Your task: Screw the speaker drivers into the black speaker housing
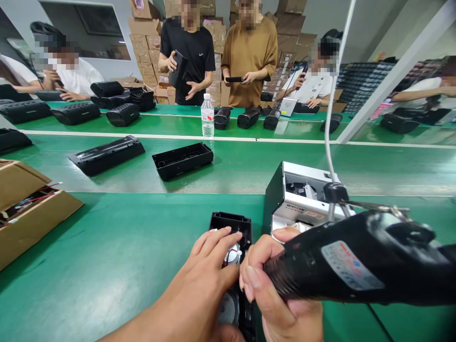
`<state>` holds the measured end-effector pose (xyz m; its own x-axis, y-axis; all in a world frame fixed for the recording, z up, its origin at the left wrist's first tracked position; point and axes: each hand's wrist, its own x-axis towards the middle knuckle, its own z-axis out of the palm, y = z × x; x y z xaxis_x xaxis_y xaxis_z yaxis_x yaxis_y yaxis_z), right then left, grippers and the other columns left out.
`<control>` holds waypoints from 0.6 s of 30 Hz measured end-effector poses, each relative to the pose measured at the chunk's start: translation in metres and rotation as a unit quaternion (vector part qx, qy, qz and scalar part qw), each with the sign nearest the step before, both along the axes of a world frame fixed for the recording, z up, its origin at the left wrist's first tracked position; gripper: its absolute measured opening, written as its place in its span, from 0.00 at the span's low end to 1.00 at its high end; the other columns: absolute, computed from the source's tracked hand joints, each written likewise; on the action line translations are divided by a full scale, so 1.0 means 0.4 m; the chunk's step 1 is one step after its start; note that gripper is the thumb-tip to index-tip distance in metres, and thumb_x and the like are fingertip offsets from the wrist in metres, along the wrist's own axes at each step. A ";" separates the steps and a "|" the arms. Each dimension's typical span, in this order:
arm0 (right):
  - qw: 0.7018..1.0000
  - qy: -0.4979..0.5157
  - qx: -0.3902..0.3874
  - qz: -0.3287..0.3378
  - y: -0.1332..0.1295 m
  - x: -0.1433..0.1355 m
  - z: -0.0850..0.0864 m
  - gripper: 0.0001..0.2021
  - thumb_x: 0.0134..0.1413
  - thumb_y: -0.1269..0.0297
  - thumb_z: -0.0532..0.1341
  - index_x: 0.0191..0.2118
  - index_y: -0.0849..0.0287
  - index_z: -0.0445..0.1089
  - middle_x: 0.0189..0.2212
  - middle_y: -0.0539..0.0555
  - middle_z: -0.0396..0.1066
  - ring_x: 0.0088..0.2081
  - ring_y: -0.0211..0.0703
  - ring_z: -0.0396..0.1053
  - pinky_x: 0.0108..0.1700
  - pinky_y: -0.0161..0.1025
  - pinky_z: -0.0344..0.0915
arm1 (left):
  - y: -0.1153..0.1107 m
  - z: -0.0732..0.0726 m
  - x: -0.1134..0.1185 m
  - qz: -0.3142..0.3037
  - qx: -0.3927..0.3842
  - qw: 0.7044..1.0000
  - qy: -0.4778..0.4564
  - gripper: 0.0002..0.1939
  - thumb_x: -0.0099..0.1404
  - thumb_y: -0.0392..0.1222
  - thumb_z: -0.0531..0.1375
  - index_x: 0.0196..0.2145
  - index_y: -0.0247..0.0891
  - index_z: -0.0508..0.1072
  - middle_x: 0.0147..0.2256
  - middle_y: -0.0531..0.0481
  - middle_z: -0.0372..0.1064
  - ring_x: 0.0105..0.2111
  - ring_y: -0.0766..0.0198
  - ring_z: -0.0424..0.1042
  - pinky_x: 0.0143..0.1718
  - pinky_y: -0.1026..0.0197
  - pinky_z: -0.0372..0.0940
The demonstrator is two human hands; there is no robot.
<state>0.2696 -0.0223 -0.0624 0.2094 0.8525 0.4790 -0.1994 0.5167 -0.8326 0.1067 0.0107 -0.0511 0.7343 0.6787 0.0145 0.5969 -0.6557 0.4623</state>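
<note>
My left hand point(210, 270) lies over a black plastic speaker housing point(231, 221), its fingers stretched out and resting on the parts inside. Under and beside it show a white round part with red wires point(233, 255) and a grey round speaker driver point(228, 308). Wrapped round the front end of a black electric screwdriver point(320, 261) is my right hand point(274, 280). The tool hangs from a white cord and lies nearly level; its tip is hidden behind my fingers, so I cannot tell whether it touches the housing.
A silver and black screw feeder point(306, 199) stands behind the screwdriver. At left is an open cardboard box point(39, 223) with wires. Beyond lie an open black housing point(183, 160), a closed black one point(109, 154) and a water bottle point(207, 116). Several people are across the line.
</note>
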 end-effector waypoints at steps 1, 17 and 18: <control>1.000 0.004 -0.002 0.001 0.001 0.000 0.001 0.21 0.70 0.71 0.62 0.63 0.45 0.62 0.30 0.46 0.66 0.27 0.39 0.64 0.30 0.39 0.67 | 0.000 0.001 0.000 0.000 0.000 1.000 0.001 0.48 0.42 0.56 0.84 0.60 0.50 0.78 0.75 0.41 0.54 0.75 0.29 0.49 0.72 0.20 0.49; 0.988 0.071 0.052 -0.125 0.004 0.014 0.104 0.30 0.75 0.62 0.62 0.74 0.40 0.50 0.27 0.42 0.66 0.22 0.37 0.65 0.27 0.38 0.65 | 0.004 -0.050 -0.080 0.161 0.005 0.980 -0.114 0.26 0.75 0.50 0.61 0.68 0.63 0.68 0.80 0.49 0.31 0.76 0.30 0.49 0.66 0.24 0.63; 0.981 0.071 0.092 -0.158 0.007 0.045 0.128 0.30 0.74 0.65 0.62 0.74 0.39 0.51 0.26 0.41 0.67 0.22 0.37 0.65 0.27 0.38 0.66 | 0.006 -0.053 -0.088 0.163 -0.035 0.982 -0.090 0.27 0.75 0.54 0.61 0.69 0.64 0.67 0.80 0.48 0.33 0.74 0.31 0.54 0.65 0.25 0.65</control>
<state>0.2876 -0.0193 -0.0110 0.5252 0.6362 0.5651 -0.1123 0.7101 -0.6951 0.0717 0.0132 -0.0722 0.4680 0.8810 0.0693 0.6741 -0.4066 0.6166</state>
